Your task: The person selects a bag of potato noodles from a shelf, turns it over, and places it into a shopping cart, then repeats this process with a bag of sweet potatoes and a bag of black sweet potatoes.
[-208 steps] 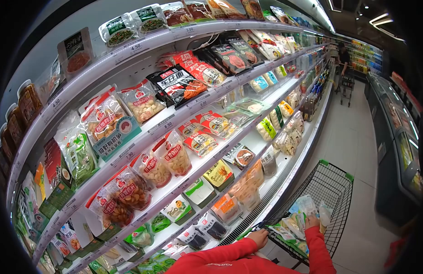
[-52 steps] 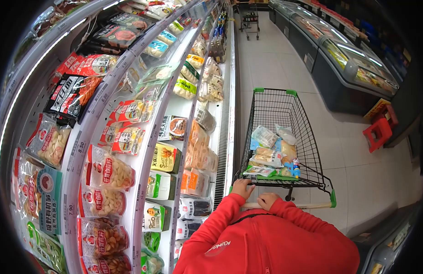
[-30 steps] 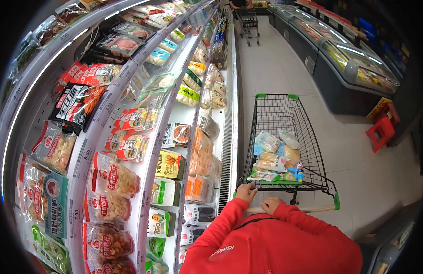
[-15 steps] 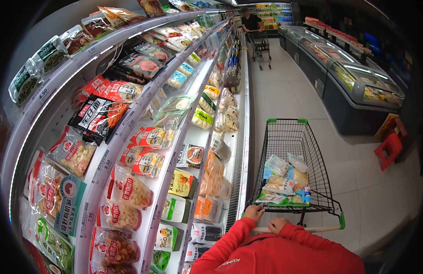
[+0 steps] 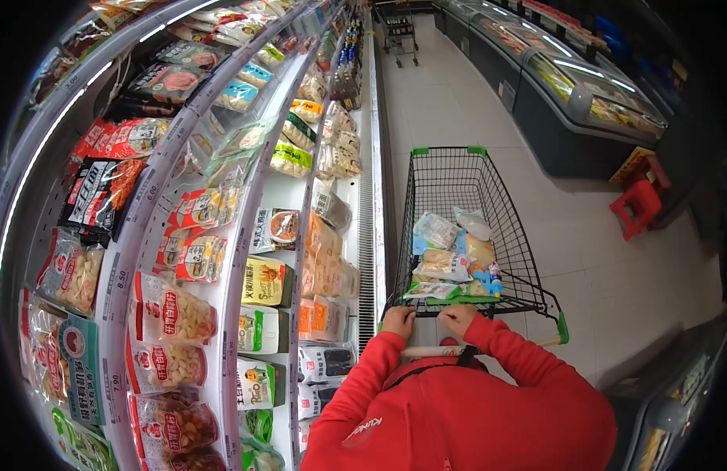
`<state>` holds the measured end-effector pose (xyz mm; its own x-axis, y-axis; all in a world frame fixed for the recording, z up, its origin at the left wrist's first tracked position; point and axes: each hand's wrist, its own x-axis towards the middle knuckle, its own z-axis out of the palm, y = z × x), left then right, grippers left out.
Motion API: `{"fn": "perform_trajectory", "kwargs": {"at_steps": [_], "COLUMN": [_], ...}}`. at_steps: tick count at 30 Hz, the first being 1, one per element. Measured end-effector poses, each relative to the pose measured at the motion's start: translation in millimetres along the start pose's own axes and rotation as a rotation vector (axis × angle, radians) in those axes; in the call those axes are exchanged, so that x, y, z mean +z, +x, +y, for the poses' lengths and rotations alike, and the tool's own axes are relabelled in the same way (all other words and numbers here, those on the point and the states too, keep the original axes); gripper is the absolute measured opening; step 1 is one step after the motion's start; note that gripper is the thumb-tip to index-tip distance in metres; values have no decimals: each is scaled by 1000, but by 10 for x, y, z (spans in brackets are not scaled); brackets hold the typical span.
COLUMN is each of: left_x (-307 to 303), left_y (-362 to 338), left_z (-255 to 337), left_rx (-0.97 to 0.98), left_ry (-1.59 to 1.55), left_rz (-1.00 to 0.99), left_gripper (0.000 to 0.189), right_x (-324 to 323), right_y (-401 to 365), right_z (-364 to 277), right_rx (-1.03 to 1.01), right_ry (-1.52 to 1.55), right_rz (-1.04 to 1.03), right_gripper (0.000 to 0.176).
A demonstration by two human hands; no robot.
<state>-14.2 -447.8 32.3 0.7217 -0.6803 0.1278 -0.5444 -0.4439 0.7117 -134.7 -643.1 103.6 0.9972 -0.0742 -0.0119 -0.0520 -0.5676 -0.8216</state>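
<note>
A black wire shopping cart (image 5: pixel 528 259) with green corner pieces stands in front of me. My left hand (image 5: pixel 399 322) is curled closed at the basket's near edge, left of centre. My right hand (image 5: pixel 458 319) is curled closed just beside it. Both forearms, in red sleeves, cross the pale cart handle (image 5: pixel 434 351); whatever the fingers hold, if anything, is hidden. Several packaged foods lie at the near end of the basket, among them a clear bag (image 5: pixel 437 231), a bag of pale food (image 5: pixel 443 265) and a green packet (image 5: pixel 432 290).
Tilted shelves (image 5: pixel 257 196) of bagged and boxed foods run along the left, close to the cart. On the right are chest freezers (image 5: pixel 528 118) and a red stool (image 5: pixel 636 209). Another cart (image 5: pixel 399 33) stands far up the tiled aisle (image 5: pixel 434 102).
The view has tipped down and swung right, so shelves and cart sit higher and further left. The far person is mostly out of frame. Both hands remain curled near the cart handle.
</note>
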Motion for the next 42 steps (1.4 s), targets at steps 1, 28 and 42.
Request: {"fn": "perform_trajectory", "kwargs": {"at_steps": [1, 28, 42], "left_x": [14, -303, -265], "left_y": [-8, 28, 5], "left_z": [-5, 558, 535], "left_rx": [-21, -210, -252], "left_ry": [-33, 61, -189], "left_rz": [17, 442, 489], "left_gripper": [20, 12, 11], "right_x": [-129, 1824, -279], "right_y": [99, 1289, 1024], "right_z": [91, 3159, 2565], "right_rx": [0, 755, -24], "right_ry": [-77, -557, -180], "right_rz": [44, -349, -420], "right_gripper": [24, 52, 25]}}
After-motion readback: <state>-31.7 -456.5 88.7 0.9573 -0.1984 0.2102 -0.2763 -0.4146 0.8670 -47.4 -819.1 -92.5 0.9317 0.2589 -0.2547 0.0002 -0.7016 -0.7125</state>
